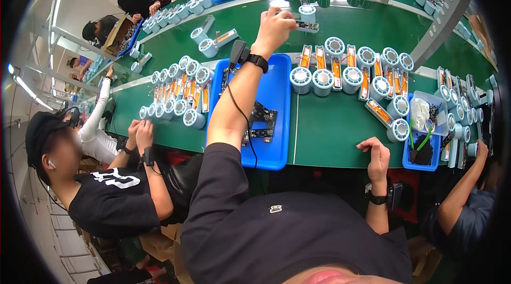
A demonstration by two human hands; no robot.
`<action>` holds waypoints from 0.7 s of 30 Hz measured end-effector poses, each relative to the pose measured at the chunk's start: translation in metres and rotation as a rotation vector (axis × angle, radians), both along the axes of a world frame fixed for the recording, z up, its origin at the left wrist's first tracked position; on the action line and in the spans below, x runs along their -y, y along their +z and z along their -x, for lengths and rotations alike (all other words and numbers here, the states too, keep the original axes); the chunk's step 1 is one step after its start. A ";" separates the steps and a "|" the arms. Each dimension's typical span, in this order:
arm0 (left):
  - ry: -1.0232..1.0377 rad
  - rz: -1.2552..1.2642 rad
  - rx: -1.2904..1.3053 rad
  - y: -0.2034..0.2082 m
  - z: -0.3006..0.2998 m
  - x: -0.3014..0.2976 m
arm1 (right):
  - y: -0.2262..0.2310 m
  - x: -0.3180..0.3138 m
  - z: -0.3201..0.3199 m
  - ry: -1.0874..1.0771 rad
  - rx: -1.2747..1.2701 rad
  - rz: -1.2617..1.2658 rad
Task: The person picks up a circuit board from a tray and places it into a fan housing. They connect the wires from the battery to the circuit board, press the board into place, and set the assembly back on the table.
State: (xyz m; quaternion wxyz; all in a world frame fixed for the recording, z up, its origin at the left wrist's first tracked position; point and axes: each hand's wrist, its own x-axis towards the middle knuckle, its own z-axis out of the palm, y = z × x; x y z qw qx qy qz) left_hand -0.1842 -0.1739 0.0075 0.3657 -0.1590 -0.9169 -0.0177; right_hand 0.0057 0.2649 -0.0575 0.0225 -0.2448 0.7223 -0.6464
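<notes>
Black tee (255,239) — L hand (275,27) pinching 1 slim case (308,27), R hand (376,154) half-open, empty — 1 big blue tray (278,84) nr.

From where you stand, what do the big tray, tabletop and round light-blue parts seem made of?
Big tray: likely moulded plastic, smooth; even blue, rounded corners.
Tabletop: green sheet or coating, perhaps rubber or laminate; glossy, bright reflections.
Round light-blue parts: probably hard plastic, satin; uniform colour, slotted ends.

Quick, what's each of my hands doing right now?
Left hand: at a handle; grip can't be told.
Right hand: loosely open, nothing visible in it.
</notes>
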 end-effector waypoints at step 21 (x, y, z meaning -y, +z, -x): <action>0.560 -0.269 0.388 -0.014 -0.083 0.190 | 0.008 0.011 -0.001 -0.073 -0.058 -0.108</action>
